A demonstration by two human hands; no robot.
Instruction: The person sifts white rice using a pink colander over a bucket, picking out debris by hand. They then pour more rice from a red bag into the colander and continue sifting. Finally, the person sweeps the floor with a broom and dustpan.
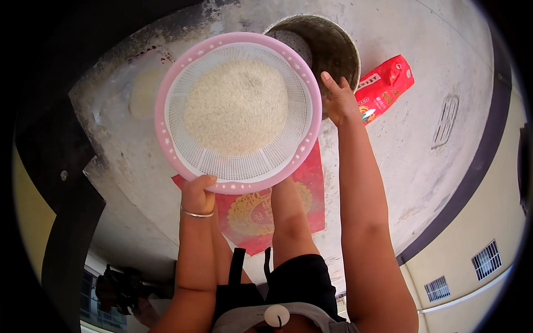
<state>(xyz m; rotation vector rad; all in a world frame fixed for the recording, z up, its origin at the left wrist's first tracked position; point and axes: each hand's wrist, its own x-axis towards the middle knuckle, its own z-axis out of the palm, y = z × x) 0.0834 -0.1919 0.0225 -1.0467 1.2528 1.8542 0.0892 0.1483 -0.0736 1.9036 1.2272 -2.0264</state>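
Note:
A pink basin (166,158) with white stars on its rim is held up in front of me. Inside sits a white mesh strainer (205,164) with a broad mound of white rice grains (239,108). My left hand (199,194) grips the basin's near left rim, thumb over the edge and the other fingers hidden beneath. At the basin's right side is my right hand (338,101), thumb and visible fingers apart, in front of a deep, stained bucket (338,50). Whether its palm touches the basin's rim I cannot tell.
Right of the bucket, a red printed bag (388,86) lies on the concrete floor (408,150). A red mat (311,194) with a gold pattern is under the basin and my legs. At the left lies a clear plastic sheet or bag (114,105). A drain grate (446,122) is farther right.

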